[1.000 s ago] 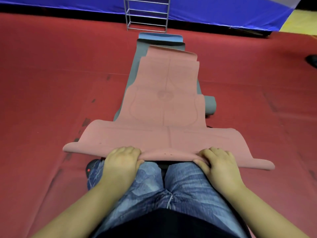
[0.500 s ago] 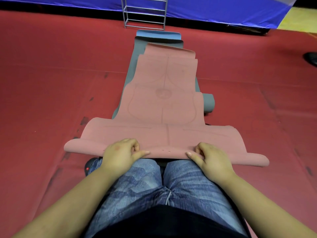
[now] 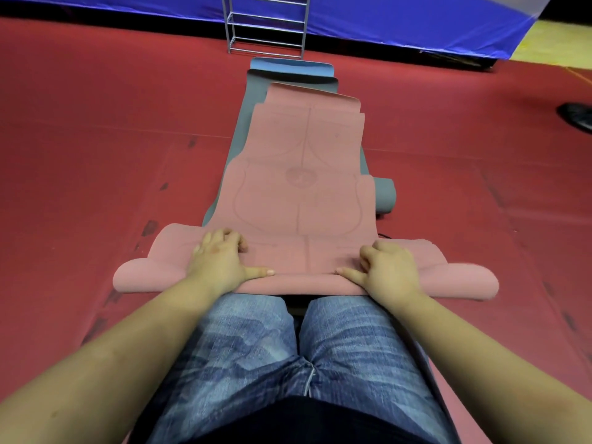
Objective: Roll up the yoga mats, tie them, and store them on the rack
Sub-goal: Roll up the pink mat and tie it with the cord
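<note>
A pink yoga mat (image 3: 298, 174) lies stretched out ahead of my knees, its near end turned over into a low roll. My left hand (image 3: 221, 261) and my right hand (image 3: 386, 267) sit on that roll, left and right of its middle. On both hands the fingers curl over the far side and the thumbs point inward along the near edge. Under the pink mat lie a grey mat (image 3: 253, 100) and a blue mat (image 3: 288, 63), showing at the far end. The metal rack (image 3: 266, 27) stands beyond them.
A rolled grey mat (image 3: 384, 195) lies against the pink mat's right edge. Red floor matting (image 3: 96, 139) spreads all round. A blue tarp wall (image 3: 416, 17) runs behind the rack. A dark shoe (image 3: 576, 118) sits at the far right. My jeans-clad legs fill the foreground.
Both hands have moved forward over the pink mat's near edge, folding it away from me into the start of a roll.
</note>
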The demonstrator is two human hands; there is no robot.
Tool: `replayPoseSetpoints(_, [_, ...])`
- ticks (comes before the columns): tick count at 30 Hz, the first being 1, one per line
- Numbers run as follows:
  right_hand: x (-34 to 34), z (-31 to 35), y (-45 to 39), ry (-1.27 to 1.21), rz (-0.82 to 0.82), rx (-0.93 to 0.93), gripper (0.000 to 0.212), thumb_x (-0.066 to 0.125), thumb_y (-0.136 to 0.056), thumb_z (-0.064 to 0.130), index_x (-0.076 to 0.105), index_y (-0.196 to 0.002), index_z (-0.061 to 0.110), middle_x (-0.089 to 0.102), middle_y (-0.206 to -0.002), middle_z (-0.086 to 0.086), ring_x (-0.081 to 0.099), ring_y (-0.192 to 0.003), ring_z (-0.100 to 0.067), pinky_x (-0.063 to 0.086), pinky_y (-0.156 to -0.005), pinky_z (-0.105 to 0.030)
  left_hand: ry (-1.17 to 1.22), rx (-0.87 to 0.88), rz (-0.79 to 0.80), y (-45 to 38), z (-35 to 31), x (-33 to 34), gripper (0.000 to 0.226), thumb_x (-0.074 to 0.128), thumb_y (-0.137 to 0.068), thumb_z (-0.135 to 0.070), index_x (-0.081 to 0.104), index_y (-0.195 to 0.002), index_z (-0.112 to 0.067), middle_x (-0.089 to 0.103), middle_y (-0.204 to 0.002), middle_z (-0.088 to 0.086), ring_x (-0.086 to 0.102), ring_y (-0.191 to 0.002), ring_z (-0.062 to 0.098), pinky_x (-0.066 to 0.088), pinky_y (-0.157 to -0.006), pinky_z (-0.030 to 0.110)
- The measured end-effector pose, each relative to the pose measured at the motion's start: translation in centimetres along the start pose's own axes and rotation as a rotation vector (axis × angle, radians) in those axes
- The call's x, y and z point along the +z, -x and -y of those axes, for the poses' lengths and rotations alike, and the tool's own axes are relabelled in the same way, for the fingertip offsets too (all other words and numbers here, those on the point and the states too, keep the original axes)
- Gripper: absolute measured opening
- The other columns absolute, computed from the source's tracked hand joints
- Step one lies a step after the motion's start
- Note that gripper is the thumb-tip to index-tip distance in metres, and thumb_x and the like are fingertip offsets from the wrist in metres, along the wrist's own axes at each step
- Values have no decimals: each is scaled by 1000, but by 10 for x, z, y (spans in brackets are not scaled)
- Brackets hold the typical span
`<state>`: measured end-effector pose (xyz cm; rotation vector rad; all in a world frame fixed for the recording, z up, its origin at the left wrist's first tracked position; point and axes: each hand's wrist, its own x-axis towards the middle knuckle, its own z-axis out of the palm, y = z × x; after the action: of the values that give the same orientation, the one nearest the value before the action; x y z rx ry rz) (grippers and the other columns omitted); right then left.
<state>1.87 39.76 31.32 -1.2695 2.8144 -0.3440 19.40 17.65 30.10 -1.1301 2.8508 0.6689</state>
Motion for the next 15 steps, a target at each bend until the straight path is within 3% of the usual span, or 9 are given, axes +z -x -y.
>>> replayPoseSetpoints(3, [4, 6, 3, 18, 75, -100, 43, 49, -91, 54, 57, -85, 12, 60, -90, -7, 57, -92, -30, 34, -68, -34, 8, -20, 60, -9, 0, 1, 69, 71, -55, -73, 53, -101, -25, 46, -121, -1, 36, -122, 19, 29, -105, 35])
replayPoseSetpoints(6, [1, -7, 7, -156, 187, -126, 55, 44, -77, 75, 41, -74, 20, 52, -76, 4, 50, -76, -20, 30, -64, -32, 45, 8, 55, -12, 2, 1, 67, 74, -55, -70, 52, -98, -24, 48, -115, -2, 38, -118, 19, 30, -102, 34])
replayPoseSetpoints(8, [-2, -11, 10, -259, 211, -128, 60, 55, -67, 77, 37, -71, 20, 49, -70, 6, 44, -67, -16, 30, -60, -31, 99, 82, -3, -12, 5, 1, 62, 76, -55, -67, 52, -94, -24, 50, -106, -3, 41, -108, 18, 33, -94, 32])
replayPoseSetpoints(10, [1, -14, 7, -384, 237, -51, 55, 73, -68, 60, 38, -68, 17, 46, -64, 6, 41, -62, -13, 30, -57, -23, 145, 249, -128, -7, 8, 4, 55, 72, -59, -66, 52, -84, -21, 51, -91, -5, 43, -93, 17, 36, -82, 32])
replayPoseSetpoints(12, [1, -12, -2, -426, 286, 14, 50, 79, -69, 49, 39, -65, 18, 40, -59, 8, 36, -57, -10, 29, -54, -22, 134, 424, -175, 0, 7, 4, 46, 61, -69, -64, 52, -72, -19, 46, -75, -8, 43, -76, 16, 37, -69, 30])
replayPoseSetpoints(15, [2, -12, -15, -456, 385, 56, 50, 81, -68, 44, 38, -61, 20, 37, -58, 8, 32, -56, -11, 26, -54, -25, -65, 587, -259, 10, 1, -1, 46, 45, -81, -56, 55, -61, -16, 48, -59, -7, 50, -55, 18, 36, -51, 23])
